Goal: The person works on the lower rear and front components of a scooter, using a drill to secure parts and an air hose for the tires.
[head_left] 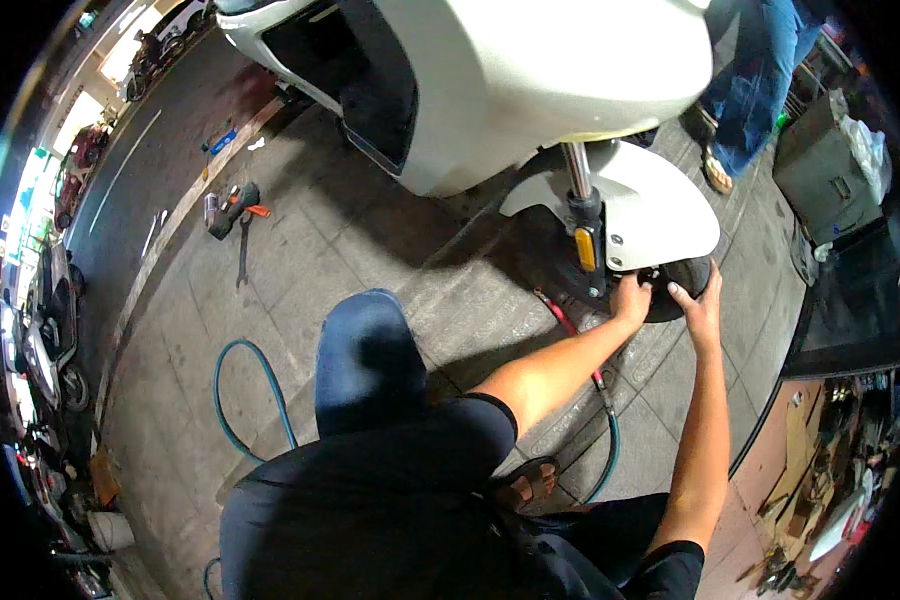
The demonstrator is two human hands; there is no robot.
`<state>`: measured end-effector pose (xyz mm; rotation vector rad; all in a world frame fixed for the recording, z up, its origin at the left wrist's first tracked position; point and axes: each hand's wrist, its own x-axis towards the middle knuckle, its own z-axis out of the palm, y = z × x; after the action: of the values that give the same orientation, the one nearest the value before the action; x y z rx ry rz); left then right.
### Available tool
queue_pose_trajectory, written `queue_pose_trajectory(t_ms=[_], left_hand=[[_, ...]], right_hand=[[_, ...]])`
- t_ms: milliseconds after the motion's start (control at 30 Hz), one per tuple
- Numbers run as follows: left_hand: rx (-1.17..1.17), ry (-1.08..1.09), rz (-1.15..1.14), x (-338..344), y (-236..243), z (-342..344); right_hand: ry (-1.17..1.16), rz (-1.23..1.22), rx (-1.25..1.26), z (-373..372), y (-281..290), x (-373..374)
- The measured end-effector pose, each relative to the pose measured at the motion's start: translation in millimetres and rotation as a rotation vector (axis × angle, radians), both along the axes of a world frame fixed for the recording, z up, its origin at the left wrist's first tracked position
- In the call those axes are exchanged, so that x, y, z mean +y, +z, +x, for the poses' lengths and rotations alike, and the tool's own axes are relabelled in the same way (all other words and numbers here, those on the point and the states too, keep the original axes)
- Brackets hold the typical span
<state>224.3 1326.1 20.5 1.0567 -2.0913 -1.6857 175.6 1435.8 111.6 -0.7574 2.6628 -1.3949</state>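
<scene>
The white scooter's front wheel has a black tyre (688, 275) under a white mudguard (665, 205). My right hand (703, 305) grips this tyre at its near right side, thumb and fingers apart around it. Close by, my left hand (630, 302) reaches in at the wheel beside the lower end of the fork (585, 215), its fingers curled. What those fingers hold is too small and partly hidden. A red-ended air tool (560, 315) on a teal hose (610, 450) lies on the paving below my left forearm.
A wrench (243, 250), a black power tool (232, 212) and a spray can (211, 208) lie near the kerb. Another person's jeans-clad leg (760, 90) stands at the upper right, by a grey bin (825, 165). A teal hose loop (232, 350) lies left of my knee.
</scene>
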Motion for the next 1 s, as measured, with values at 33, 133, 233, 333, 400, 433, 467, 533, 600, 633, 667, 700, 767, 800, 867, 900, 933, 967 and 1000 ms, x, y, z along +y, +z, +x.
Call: queue_pose_trajectory(t_ms=[33,133,233,333,400,433,467,533,600,633,667,700,767,800,867,900,933,967,1000], left_hand=[[-0.031,-0.039,-0.035,0,-2,1],[-0.092,-0.11,0.047,-25,-18,4],[0.217,-0.11,-0.043,-21,-25,7],[0.158,-0.204,-0.044,-23,-20,5],[0.163,-0.246,-0.353,-18,-10,3],[0.087,-0.346,-0.167,-36,-9,4],[-0.004,-0.439,0.012,-47,-6,2],[-0.006,-0.469,0.242,-51,6,8],[0.021,-0.526,0.21,-57,14,5],[0.023,-0.537,0.019,-53,19,1],[0.033,-0.543,-0.168,-47,22,-2],[-0.032,-0.558,-0.124,-70,24,0],[-0.095,-0.663,-0.006,-64,42,1],[-0.113,-0.717,0.045,-59,51,5],[-0.059,-0.709,0.17,-58,57,14],[0.002,-0.709,0.199,-55,59,16],[0.063,-0.693,0.22,-60,59,21],[0.07,-0.687,0.213,-65,57,19],[0.077,-0.695,0.243,-68,54,16]], right_hand=[[-0.005,0.02,0.01,0,-3,4],[0.022,0.023,0.055,2,-3,-7],[0.032,-0.047,0.083,-2,-10,-3],[-0.019,-0.077,0.062,-8,-25,2],[-0.103,-0.17,0.026,-10,-41,16],[-0.174,-0.197,-0.037,-4,-48,9],[-0.272,-0.23,-0.047,0,-61,4],[-0.544,-0.498,-0.33,24,-77,-7],[-0.697,-0.833,-0.599,50,-103,-23],[-0.664,-0.911,-0.731,61,-125,-27],[-0.533,-1.028,-0.96,62,-142,-26],[-0.504,-0.946,-1.023,75,-119,-54],[-0.446,-0.954,-0.963,65,-117,-58],[-0.428,-0.984,-0.962,59,-113,-58],[-0.474,-1.077,-0.999,49,-98,-65],[-0.461,-1.125,-1.041,41,-107,-67],[-0.449,-1.169,-1.085,41,-110,-73],[-0.443,-1.193,-1.132,40,-113,-76],[-0.438,-1.215,-1.178,38,-116,-77]])
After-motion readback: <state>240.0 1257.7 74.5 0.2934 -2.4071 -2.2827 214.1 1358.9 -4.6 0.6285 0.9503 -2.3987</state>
